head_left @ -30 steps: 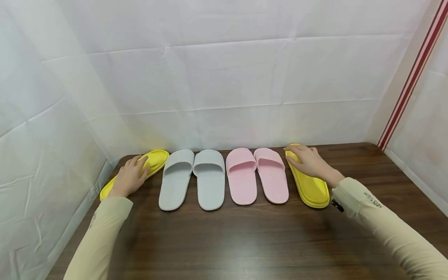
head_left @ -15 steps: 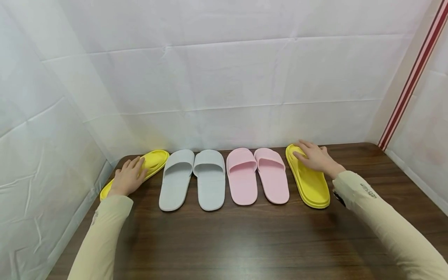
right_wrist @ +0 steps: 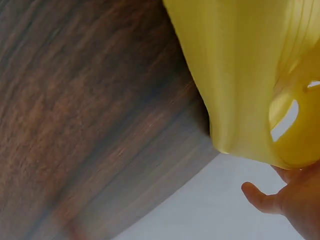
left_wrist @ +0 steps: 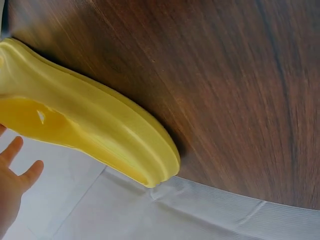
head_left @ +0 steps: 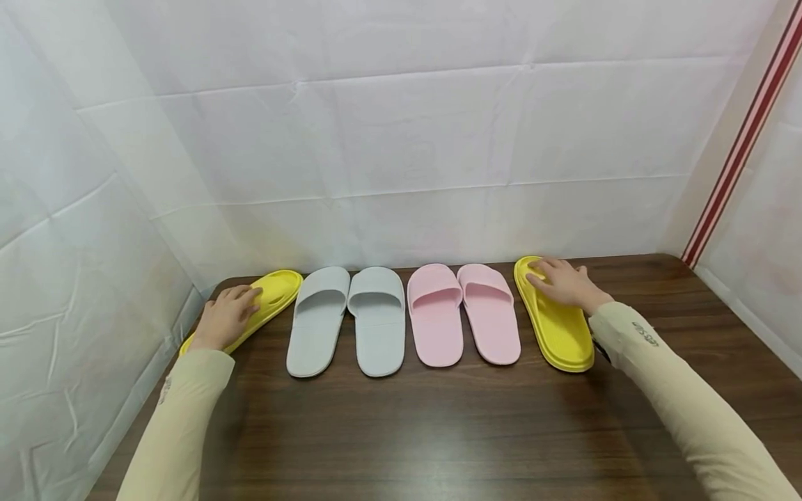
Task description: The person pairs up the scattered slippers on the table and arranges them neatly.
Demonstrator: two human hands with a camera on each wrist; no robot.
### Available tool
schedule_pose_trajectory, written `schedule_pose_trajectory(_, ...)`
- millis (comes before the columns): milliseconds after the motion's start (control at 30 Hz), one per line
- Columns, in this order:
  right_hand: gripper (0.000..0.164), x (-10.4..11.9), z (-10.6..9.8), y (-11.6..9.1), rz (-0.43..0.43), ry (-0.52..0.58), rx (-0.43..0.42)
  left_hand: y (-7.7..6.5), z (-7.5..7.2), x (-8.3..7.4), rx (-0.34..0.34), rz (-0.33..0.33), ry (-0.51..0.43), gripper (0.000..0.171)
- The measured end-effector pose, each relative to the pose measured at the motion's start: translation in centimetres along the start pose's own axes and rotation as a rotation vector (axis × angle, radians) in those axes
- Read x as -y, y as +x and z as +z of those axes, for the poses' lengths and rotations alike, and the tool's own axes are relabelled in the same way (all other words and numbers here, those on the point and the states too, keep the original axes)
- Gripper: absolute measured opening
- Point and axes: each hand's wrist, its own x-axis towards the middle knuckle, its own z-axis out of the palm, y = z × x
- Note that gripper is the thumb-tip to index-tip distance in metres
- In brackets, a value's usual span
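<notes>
At the table's left end, a yellow slipper (head_left: 280,284) lies slanted, its near half partly covered by my left hand (head_left: 221,319). In the left wrist view, fingers of that hand (left_wrist: 9,192) are spread beside the slipper's open side (left_wrist: 107,112). Over the strap area of a second yellow slipper (head_left: 566,342), on the right, is my right hand (head_left: 566,284) with its fingers loosely bent. The right wrist view shows its thumb (right_wrist: 262,199) sticking out, away from the yellow slipper (right_wrist: 227,75); the other fingers are mostly hidden there.
Between the hands, a pair of light grey slippers (head_left: 380,341) and a pair of pink slippers (head_left: 437,337) stand in a row, toes to the back edge. All rest on a dark brown wooden table (head_left: 388,431). White cloth walls (head_left: 413,132) rise behind and at the sides.
My right hand has shifted rightward from the inner edge of the right yellow slipper to over its strap, then slightly lower. My left hand has moved a little left and down. The slippers keep their places.
</notes>
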Motion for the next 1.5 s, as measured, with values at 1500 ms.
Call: schedule_pose_trajectory(1500,0.051,-6.2,-3.0,-1.0,0.026,-0.058,-0.025,-0.1,-0.4,-0.5,0.056,-0.049,-0.001,0.034)
